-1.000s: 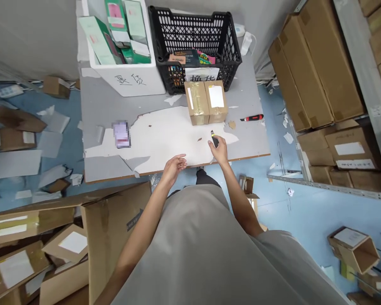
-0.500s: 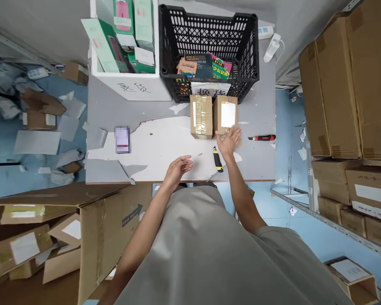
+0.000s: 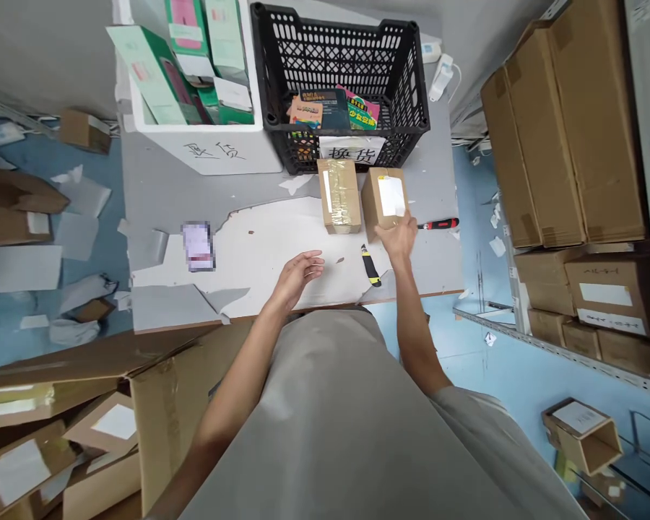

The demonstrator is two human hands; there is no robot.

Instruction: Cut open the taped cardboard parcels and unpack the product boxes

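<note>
My right hand (image 3: pixel 401 238) grips the near end of a small cardboard box (image 3: pixel 378 209) with a white label, thumb and fingers at its two sides. To its left stands a second cardboard box (image 3: pixel 339 198), sealed with shiny tape, a narrow gap between the two. My left hand (image 3: pixel 299 278) hovers over the white sheet on the table, fingers loosely stretched and holding nothing. A yellow and black box cutter (image 3: pixel 370 267) lies just left of my right hand. Beyond that hand is a red and black box cutter (image 3: pixel 441 224).
Behind the boxes stands a black plastic crate (image 3: pixel 347 130) with books in it. Left of it is a white foam bin (image 3: pixel 222 152) holding green packages. A phone (image 3: pixel 198 245) lies on the table's left. Large cartons (image 3: pixel 568 130) fill the right-hand shelf; an open carton (image 3: pixel 173 404) sits lower left.
My right hand has closed around the near end of the right-hand box, which has turned slightly and come a little nearer. The view has shifted and tilted a bit.
</note>
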